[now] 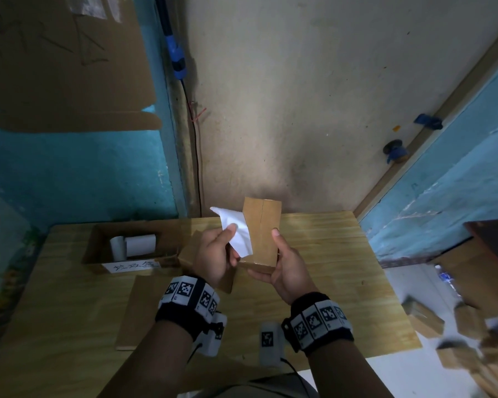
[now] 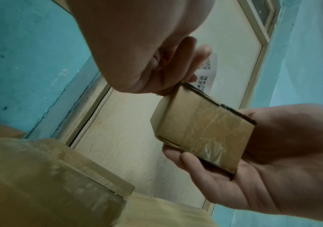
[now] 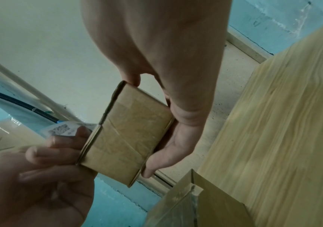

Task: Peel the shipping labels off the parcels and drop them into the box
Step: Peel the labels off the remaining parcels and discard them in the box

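Note:
My right hand (image 1: 268,254) grips a small brown cardboard parcel (image 1: 263,234) above the table, thumb on its right side and fingers under it. My left hand (image 1: 230,234) pinches the white shipping label (image 1: 237,234), which stands lifted off the parcel's left side. The label's lower corner still meets the parcel. In the left wrist view the label's (image 2: 207,72) printed side shows behind the parcel (image 2: 201,130). In the right wrist view the label (image 3: 63,129) sticks out left of the parcel (image 3: 129,135). The open cardboard box (image 1: 95,242) stands at the table's back left.
White curled labels (image 1: 133,244) lie inside the box. Another brown parcel (image 1: 191,248) sits on the wooden table (image 1: 328,254) behind my left hand, and a flat cardboard sheet (image 1: 138,311) lies at the front left. Several parcels (image 1: 426,320) are piled low down to the right of the table.

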